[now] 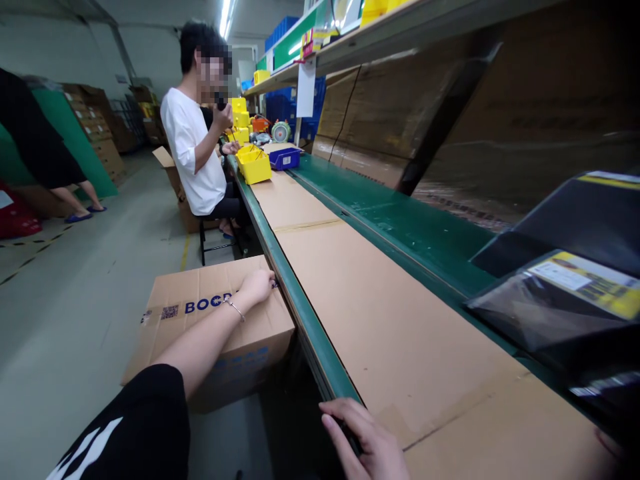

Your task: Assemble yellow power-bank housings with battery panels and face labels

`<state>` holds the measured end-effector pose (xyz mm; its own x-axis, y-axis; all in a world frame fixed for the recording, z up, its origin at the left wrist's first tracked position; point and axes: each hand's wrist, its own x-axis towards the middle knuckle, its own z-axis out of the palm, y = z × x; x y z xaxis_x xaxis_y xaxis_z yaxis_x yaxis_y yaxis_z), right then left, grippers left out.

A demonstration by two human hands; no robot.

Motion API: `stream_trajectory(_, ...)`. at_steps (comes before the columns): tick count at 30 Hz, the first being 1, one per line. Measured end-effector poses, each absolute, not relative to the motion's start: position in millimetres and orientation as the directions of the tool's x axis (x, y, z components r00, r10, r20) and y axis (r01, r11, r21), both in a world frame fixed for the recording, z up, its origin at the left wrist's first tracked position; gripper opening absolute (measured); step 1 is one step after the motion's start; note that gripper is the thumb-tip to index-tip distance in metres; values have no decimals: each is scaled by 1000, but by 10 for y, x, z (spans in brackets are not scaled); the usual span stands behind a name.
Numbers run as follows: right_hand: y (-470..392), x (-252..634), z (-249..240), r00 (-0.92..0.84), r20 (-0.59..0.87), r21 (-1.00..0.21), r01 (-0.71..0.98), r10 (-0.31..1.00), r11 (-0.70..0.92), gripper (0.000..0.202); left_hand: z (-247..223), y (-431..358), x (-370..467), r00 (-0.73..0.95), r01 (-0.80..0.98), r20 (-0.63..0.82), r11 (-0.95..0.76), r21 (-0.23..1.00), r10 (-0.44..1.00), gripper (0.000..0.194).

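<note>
My left hand (pixel 257 287) rests at the bench-side end of a closed cardboard box (pixel 180 353), on its top near the printed letters. Its fingers are curled together, and what they pinch, if anything, is hidden. Tape and a QR code show on the box top. Lower in the view, my right hand (pixel 373 443) is at the near edge of the green workbench (pixel 295 287), thumb and fingers apart with a dark gap between them. Beside it lies a flat cardboard sheet (pixel 380 320) covering the bench top.
A seated person in a white shirt (pixel 193 153) works farther along the bench. Yellow bins (pixel 255 167) and a blue bin (pixel 285 159) stand there. Black plastic packages with yellow labels (pixel 590 280) lie at right. A shelf (pixel 395 40) runs overhead. Another person's legs (pixel 65 193) show at left.
</note>
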<state>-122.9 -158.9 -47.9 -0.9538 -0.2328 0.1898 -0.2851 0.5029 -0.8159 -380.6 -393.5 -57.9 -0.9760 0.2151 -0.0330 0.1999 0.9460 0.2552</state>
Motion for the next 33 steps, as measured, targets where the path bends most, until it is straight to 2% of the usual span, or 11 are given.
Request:
stream_trajectory(15,-1574,-1199,-484,-966,141,-864,-228,-218,449,19,-540,-3868,-3762,-976,210,-56,978,17,210,29)
stream_trajectory(26,-1555,-1189,-461,-967,137,-882,-218,-217,417,19,-468,-4324,-3560,-971,210,-142,970,-121,193,26)
stream_trajectory(33,-1559,-1200,-474,-966,141,-877,-224,-218,425,20,-414,-4898,-3280,-968,215,-176,956,-199,181,25)
